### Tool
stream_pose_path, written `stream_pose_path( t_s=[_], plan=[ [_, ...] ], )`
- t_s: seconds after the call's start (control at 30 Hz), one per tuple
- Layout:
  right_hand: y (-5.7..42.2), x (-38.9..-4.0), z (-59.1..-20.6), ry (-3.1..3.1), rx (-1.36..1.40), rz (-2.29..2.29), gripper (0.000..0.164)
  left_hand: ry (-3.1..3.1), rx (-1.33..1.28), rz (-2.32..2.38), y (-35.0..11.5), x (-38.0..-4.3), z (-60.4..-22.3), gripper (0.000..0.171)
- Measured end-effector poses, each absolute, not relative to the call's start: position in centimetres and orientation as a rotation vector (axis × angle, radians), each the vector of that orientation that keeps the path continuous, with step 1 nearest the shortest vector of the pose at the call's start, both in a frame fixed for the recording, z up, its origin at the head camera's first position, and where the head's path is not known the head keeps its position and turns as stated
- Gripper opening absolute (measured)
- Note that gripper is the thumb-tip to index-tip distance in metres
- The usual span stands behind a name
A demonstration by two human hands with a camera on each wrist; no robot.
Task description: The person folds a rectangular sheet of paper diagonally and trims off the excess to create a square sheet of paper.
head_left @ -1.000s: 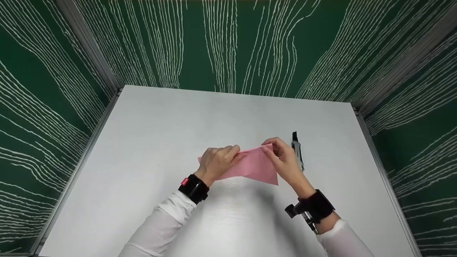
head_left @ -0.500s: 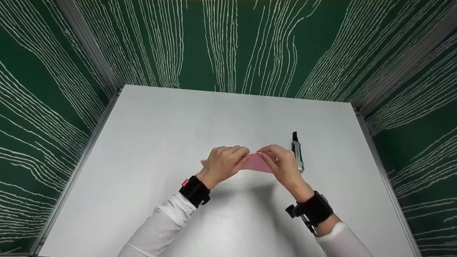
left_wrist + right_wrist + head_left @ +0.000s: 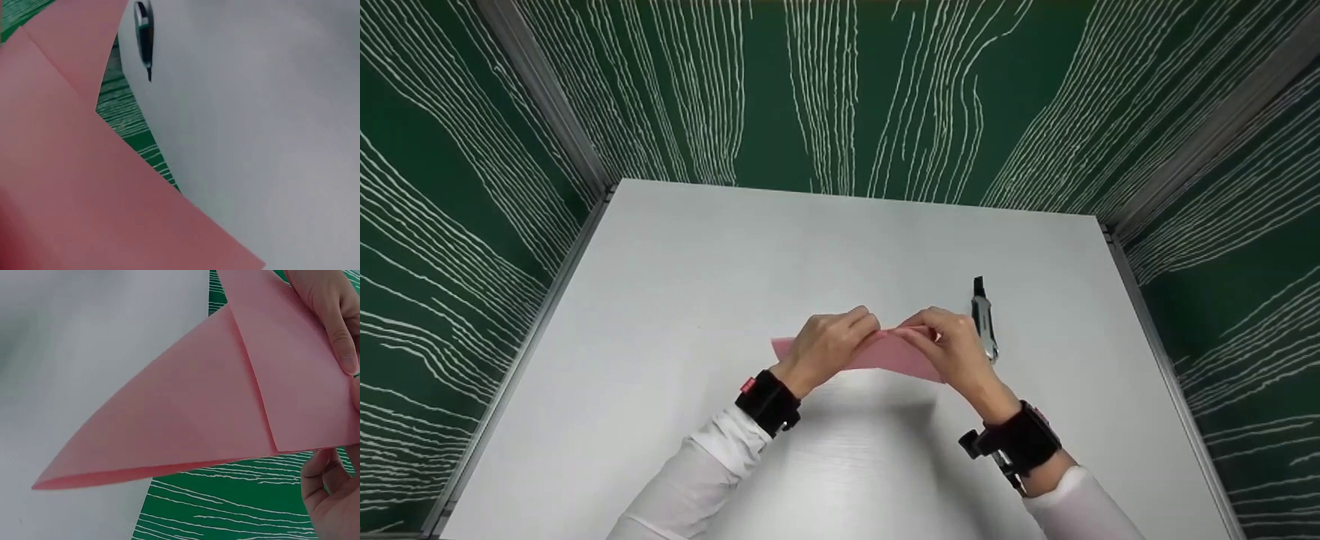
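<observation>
A folded sheet of pink paper [image 3: 904,357] is held above the table between both hands in the head view. My left hand [image 3: 826,343] grips its upper edge left of the middle, covering much of that half. Close beside it, my right hand [image 3: 958,346] pinches the same edge between thumb and fingers. Up close in the right wrist view, the paper [image 3: 180,405] has an overlapping flap and a pointed corner, with fingers of both hands at the right border. The left wrist view shows a crease across the paper [image 3: 84,152] but neither hand.
Just right of the right hand lies a slim grey-and-black tool [image 3: 984,322], resembling a utility knife, on the white table [image 3: 697,255]. Green walls [image 3: 765,90] with white wavy lines stand around the table's back and sides.
The right hand has shifted left along the paper's edge, bringing the hands closer together. The paper has tilted, and its visible lower part shrank, then showed somewhat more again.
</observation>
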State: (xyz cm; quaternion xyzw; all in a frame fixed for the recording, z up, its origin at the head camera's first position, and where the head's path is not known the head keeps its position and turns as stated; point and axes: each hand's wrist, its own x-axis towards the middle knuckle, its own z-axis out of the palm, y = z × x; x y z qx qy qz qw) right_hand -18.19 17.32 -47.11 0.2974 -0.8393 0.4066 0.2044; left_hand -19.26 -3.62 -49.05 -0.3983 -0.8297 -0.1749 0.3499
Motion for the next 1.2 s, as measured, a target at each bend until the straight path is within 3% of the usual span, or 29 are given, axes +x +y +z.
stream_pose_path(
  t_s=[0.37,0.57,0.8,1.07,1.2],
  plan=[
    [17.9,-17.9,-46.9,-2.416,0.855,1.241,0.01,-2.159,-1.007,-0.42,-4.4,-19.8,-49.7,0.033],
    [18.7,-18.0,-46.9,-2.397,0.825,1.223,0.01,-2.216,-1.008,-0.491,-6.0,-19.9,-51.1,0.032],
    [19.5,-18.2,-47.4,-2.389,0.864,1.213,0.007,-2.325,-0.984,-0.904,-8.4,-19.5,-52.3,0.024],
    [18.7,-17.1,-44.9,-2.402,0.73,1.277,0.004,-2.449,-0.882,-1.384,-10.0,-19.5,-51.6,0.015],
    [19.4,-17.6,-45.6,-2.442,0.727,1.302,0.006,-2.482,-0.845,-1.59,-10.6,-19.6,-51.2,0.013]
  ],
)
